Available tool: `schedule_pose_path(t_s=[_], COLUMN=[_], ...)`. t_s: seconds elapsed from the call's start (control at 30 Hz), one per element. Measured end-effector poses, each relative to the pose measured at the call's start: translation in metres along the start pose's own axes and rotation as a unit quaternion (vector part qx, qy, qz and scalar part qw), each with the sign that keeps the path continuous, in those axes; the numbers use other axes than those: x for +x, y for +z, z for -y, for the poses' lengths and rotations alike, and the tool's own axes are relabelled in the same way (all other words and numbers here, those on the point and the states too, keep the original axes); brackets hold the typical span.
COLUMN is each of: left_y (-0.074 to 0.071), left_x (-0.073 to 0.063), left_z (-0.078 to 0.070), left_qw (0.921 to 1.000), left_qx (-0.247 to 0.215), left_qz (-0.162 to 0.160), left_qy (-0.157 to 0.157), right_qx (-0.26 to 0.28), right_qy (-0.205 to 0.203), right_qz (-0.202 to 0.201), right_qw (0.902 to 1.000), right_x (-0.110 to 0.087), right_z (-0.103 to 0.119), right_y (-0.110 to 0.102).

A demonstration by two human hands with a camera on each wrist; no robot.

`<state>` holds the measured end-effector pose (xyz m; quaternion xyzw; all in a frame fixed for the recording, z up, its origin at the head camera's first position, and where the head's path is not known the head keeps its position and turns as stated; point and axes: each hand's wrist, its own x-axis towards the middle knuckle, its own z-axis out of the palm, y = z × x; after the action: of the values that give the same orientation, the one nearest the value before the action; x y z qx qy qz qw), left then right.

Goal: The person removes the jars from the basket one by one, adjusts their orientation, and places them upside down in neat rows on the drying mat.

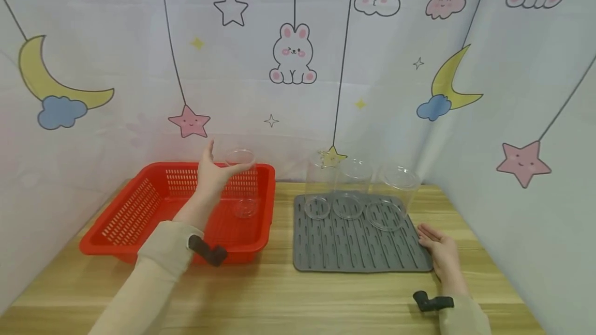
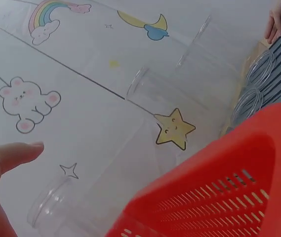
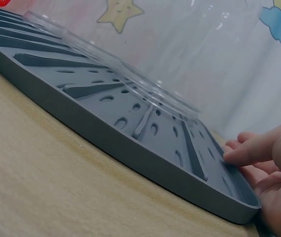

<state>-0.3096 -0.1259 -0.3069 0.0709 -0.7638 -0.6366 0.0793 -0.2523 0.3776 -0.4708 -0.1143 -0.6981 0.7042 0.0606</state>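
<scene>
One tall clear plastic container [image 1: 245, 187] stands in the red basket [image 1: 267, 216] on the left. My left hand [image 1: 214, 177] is at its upper part, thumb and a finger spread wide apart. The left wrist view shows a gap between the extended finger [image 2: 21, 153] and that container's rim [image 2: 46, 197]. Over on the right, my right hand [image 1: 442, 252] grips the right edge of a grey draining mat [image 1: 335, 257]. In the right wrist view a digit lies over the mat's rim, the others beside it.
Three clear containers, a narrow one [image 1: 318, 185], a middle one [image 1: 356, 182] and a wider one [image 1: 396, 190], stand in a row on the mat's back half. Mat and basket sit apart on a wooden table [image 1: 298, 299]. A printed curtain [image 1: 251, 81] hangs behind.
</scene>
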Motion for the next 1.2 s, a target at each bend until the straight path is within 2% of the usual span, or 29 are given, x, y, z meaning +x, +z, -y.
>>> schedule_pose_path(t_s=[0.1,0.23,0.37,0.57,0.9,1.03,1.2], left_y=[-0.007,-0.013,-0.014,-0.01,-0.018,-0.02,-0.018], left_x=[0.01,0.023,0.032,0.045,0.057,0.06,0.062], left_z=[0.007,0.017,0.026,0.035,0.046,0.051,0.054], left_qw=[0.9983,0.9912,0.9838,0.9773,0.969,0.9663,0.9671], left_qx=[0.002,0.003,0.003,-0.011,0.027,0.044,0.075], left_qz=[0.038,0.098,0.145,0.189,0.232,0.246,0.242], left_qy=[-0.043,-0.089,-0.106,-0.096,-0.081,-0.062,-0.026], right_qx=[-0.005,-0.007,-0.006,-0.004,-0.007,-0.013,-0.019], right_qy=[0.001,0.003,0.01,0.011,0.013,0.02,0.026], right_qz=[0.001,0.002,0.0,-0.002,-0.009,-0.011,-0.007], right_qw=[1.0,1.0,0.9999,0.9999,0.9999,0.9996,0.9995], right_x=[0.0,0.0,0.002,0.001,0.002,0.003,0.003], right_z=[0.0,-0.001,-0.003,-0.003,-0.003,-0.003,-0.002], right_y=[0.0,0.0,-0.001,-0.001,-0.001,-0.001,-0.002])
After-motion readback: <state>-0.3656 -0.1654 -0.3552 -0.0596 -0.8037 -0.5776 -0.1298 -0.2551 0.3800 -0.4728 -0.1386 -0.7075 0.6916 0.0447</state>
